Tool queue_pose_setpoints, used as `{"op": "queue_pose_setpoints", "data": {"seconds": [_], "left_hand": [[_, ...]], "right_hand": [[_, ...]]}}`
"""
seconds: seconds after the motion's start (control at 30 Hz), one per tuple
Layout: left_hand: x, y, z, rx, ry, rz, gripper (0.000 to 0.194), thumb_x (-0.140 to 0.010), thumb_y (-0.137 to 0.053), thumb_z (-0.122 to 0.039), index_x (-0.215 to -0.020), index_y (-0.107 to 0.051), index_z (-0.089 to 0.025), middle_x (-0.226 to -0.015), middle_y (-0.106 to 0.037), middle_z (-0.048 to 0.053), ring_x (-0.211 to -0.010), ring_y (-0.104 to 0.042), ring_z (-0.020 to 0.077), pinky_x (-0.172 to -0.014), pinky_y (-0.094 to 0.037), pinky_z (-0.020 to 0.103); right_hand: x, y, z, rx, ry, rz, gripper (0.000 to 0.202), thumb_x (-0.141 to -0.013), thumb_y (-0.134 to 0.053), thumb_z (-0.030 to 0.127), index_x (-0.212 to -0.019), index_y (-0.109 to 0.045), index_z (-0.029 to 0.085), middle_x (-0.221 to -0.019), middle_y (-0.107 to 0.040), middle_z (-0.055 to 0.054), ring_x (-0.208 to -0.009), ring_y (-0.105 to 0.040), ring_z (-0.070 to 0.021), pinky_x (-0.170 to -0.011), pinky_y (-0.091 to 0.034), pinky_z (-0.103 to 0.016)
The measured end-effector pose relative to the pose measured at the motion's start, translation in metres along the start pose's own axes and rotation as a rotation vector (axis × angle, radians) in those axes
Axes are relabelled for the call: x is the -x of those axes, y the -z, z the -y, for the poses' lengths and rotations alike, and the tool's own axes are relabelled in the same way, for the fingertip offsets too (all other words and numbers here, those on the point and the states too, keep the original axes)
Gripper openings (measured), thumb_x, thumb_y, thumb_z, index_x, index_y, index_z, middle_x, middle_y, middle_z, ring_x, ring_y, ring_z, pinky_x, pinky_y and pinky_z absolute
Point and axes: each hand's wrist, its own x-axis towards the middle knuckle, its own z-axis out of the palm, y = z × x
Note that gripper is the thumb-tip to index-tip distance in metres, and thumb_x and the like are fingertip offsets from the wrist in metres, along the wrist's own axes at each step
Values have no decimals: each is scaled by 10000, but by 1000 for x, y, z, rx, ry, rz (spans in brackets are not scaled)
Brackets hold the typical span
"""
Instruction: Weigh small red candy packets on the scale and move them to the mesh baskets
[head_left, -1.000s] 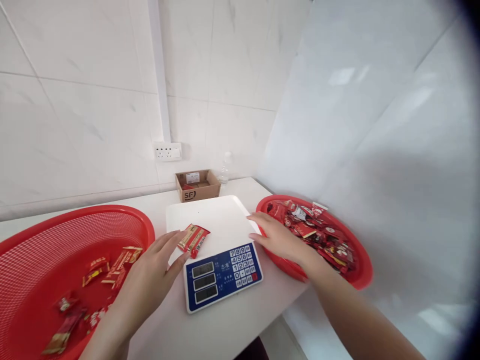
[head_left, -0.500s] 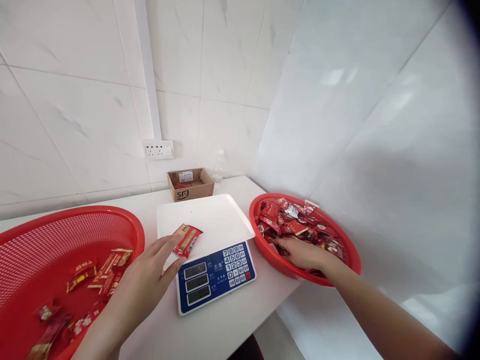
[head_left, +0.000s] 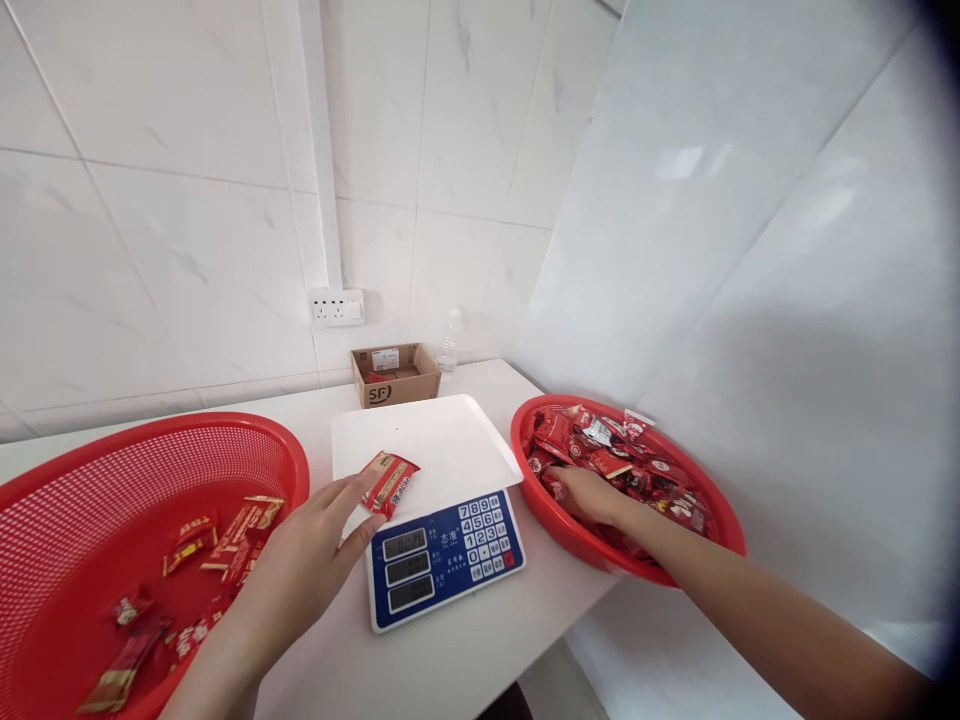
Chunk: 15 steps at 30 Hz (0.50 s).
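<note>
A red and gold snack packet [head_left: 391,483] lies across the front left part of the white weighing pan [head_left: 442,440]. Beside it, my left hand [head_left: 319,540] has its thumb and fingers apart, the fingertips at the packet's left edge. Below the pan, the blue panel of the digital scale [head_left: 450,550] faces me, its small readouts hard to read. My right hand [head_left: 589,495] reaches into the right red basket [head_left: 724,510], among many red-wrapped snack packets [head_left: 607,462]. Its fingertips are partly buried, so whether they grip anything is hidden.
A larger red mesh basket [head_left: 281,440] stands at the left with several red and gold packets at its bottom. Behind the scale are an open cardboard box [head_left: 397,385] and a clear bottle [head_left: 450,340]. Tiled wall and a power socket [head_left: 336,307] border the white table [head_left: 480,640].
The whole view has shifted slightly, so things appear farther right. My right hand has moved a little toward the basket's left side, fingers deeper among the packets. My left hand stays by its packet.
</note>
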Motion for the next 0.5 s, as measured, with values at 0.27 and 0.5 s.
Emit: {"op": "queue_pose_setpoints", "data": {"seconds": [0.27,0.5], "left_hand": [[-3,3,-4,7,48,52,449,-937,-365,-451,-1355,-457,-314,-1289,-597,31,-1085,-614,248,-844,-517,359],[-3,3,-5,-13,4,82,461,-938,-406,-345,-1389,-418,-247,-1339,-551,67,-1193,-534,267,-955,-459,422]], "right_hand": [[1,47,-8,-300,-50,-23,211,-648,-634,303,-819,-546,215,-695,-636,33,-677,-606,-173,-630,-466,-277],[-13,49,47,-758,-48,-112,367,-644,-726,373,-937,-560,225,-843,-683,-12,-763,-646,-182,-685,-511,-295]]}}
